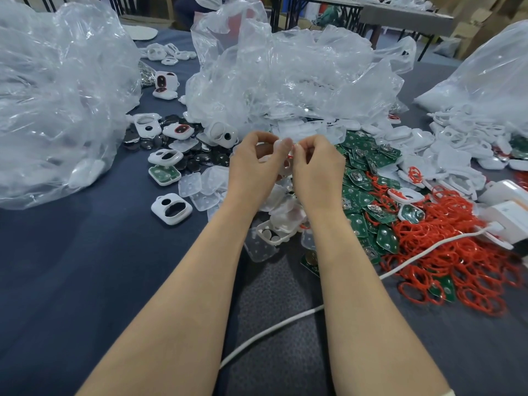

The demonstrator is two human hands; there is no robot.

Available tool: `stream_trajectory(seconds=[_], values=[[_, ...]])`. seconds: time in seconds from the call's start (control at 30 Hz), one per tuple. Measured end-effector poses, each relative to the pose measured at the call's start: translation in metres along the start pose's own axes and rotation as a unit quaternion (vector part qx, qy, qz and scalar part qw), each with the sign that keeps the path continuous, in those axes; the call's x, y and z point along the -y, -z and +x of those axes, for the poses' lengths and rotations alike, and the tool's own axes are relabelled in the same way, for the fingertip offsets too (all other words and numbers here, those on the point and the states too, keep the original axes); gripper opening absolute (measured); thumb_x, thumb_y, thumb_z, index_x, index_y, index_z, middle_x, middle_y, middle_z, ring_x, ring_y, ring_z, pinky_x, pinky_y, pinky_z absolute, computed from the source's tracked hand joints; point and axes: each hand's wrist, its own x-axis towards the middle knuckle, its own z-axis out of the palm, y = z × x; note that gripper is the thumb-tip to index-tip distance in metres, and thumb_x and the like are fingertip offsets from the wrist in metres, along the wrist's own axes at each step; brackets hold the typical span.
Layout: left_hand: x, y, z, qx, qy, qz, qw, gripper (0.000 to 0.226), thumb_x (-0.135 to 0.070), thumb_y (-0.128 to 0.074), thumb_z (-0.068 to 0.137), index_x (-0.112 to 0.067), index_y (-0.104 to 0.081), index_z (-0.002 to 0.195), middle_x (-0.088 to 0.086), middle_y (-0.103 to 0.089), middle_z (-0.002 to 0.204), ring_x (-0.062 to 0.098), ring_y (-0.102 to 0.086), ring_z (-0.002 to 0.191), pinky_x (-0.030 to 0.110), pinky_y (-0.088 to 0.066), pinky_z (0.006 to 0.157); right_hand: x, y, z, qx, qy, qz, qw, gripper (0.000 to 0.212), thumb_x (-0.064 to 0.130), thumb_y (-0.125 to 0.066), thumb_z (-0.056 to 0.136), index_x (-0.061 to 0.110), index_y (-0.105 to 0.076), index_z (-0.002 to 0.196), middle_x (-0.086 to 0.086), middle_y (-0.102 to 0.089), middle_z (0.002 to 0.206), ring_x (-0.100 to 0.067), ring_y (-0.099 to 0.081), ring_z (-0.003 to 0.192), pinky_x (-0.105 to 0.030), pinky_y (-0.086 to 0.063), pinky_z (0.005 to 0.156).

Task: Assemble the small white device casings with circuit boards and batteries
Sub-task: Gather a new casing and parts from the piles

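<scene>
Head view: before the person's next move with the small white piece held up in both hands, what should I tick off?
1. Left hand and right hand both pinch the small white plastic casing piece: ok.
2. Red sliver between the hands seated in that piece: cannot tell, fingers hide it.
3. Pile of green circuit boards beside the right hand: ok.
4. Dark round batteries left of the hands: ok.
5. White cable clear of the arms: not ok, it passes under the right forearm.

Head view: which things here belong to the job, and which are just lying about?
Job: held small white plastic casing, green circuit boards, dark round batteries, red rubber rings.
Lying about: clear plastic bags, white cable, white box.
</scene>
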Motion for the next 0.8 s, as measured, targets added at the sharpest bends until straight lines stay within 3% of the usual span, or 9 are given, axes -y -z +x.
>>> stream_trajectory(seconds=[0.07,0.33,0.47,0.53,0.63,0.7,0.8], values=[[0.002,0.000,0.001,-0.001,-0.001,0.006,1.000,0.009,-0.019,-0.064,0.092,-0.015,-0.057,0.097,0.010,-0.072,0.098,0.018,-0.069,0.079,0.033,-0.059,0.073,-0.001,-0.001,0.000,-0.001,0.004,-0.008,1.000,0.012,0.014,-0.051,0.096,0.007,-0.061,0.095,-0.009,-0.064,0.095,-0.021,-0.058,0.089,-0.028,-0.044,0.077],[0.006,0.002,0.004,-0.015,-0.005,0.005,1.000,0.004,-0.014,-0.059,0.094,-0.013,-0.056,0.098,0.012,-0.071,0.103,0.022,-0.070,0.092,0.032,-0.058,0.068,0.001,-0.006,-0.003,-0.017,0.021,0.009,1.000,0.011,0.010,-0.052,0.094,0.003,-0.060,0.095,-0.011,-0.063,0.093,-0.021,-0.056,0.087,-0.026,-0.040,0.075],[0.005,0.005,0.004,-0.009,0.012,-0.026,1.000,0.006,-0.013,-0.059,0.094,-0.011,-0.057,0.099,0.013,-0.070,0.101,0.021,-0.069,0.088,0.034,-0.059,0.069,0.000,-0.002,-0.001,0.011,-0.014,0.089,0.996,0.005,0.011,-0.057,0.093,0.010,-0.057,0.087,0.002,-0.057,0.078,-0.007,-0.052,0.069,-0.011,-0.038,0.061],[0.003,0.008,0.004,0.009,0.022,-0.068,0.997,0.005,-0.013,-0.059,0.095,-0.012,-0.058,0.099,0.004,-0.072,0.093,0.012,-0.069,0.077,0.025,-0.056,0.062,-0.003,0.007,0.004,0.078,-0.103,0.206,0.970,0.003,0.015,-0.060,0.093,0.014,-0.060,0.090,0.004,-0.058,0.076,-0.003,-0.052,0.063,-0.012,-0.041,0.058],[0.001,0.014,0.003,0.054,0.036,-0.110,0.992,0.004,-0.013,-0.059,0.095,-0.014,-0.059,0.098,-0.006,-0.072,0.081,0.007,-0.069,0.072,0.018,-0.053,0.059,-0.008,0.018,0.010,0.170,-0.203,0.379,0.886,0.010,0.012,-0.058,0.093,0.009,-0.066,0.088,0.003,-0.065,0.063,-0.003,-0.053,0.051,-0.016,-0.044,0.050],[0.000,0.014,0.002,0.071,0.043,-0.122,0.989,0.005,-0.013,-0.059,0.095,-0.014,-0.059,0.100,-0.007,-0.072,0.080,0.007,-0.069,0.072,0.018,-0.053,0.059,-0.010,0.020,0.011,0.181,-0.203,0.392,0.879,0.015,0.010,-0.057,0.094,0.008,-0.067,0.083,0.005,-0.064,0.055,-0.001,-0.052,0.046,-0.015,-0.043,0.047],[0.000,0.014,0.001,0.078,0.045,-0.122,0.988,0.005,-0.013,-0.059,0.095,-0.014,-0.059,0.100,-0.006,-0.072,0.081,0.007,-0.069,0.073,0.018,-0.054,0.061,-0.012,0.015,0.010,0.161,-0.191,0.370,0.895,0.017,0.009,-0.057,0.094,0.010,-0.065,0.079,0.001,-0.059,0.057,-0.002,-0.047,0.046,-0.016,-0.040,0.048]])
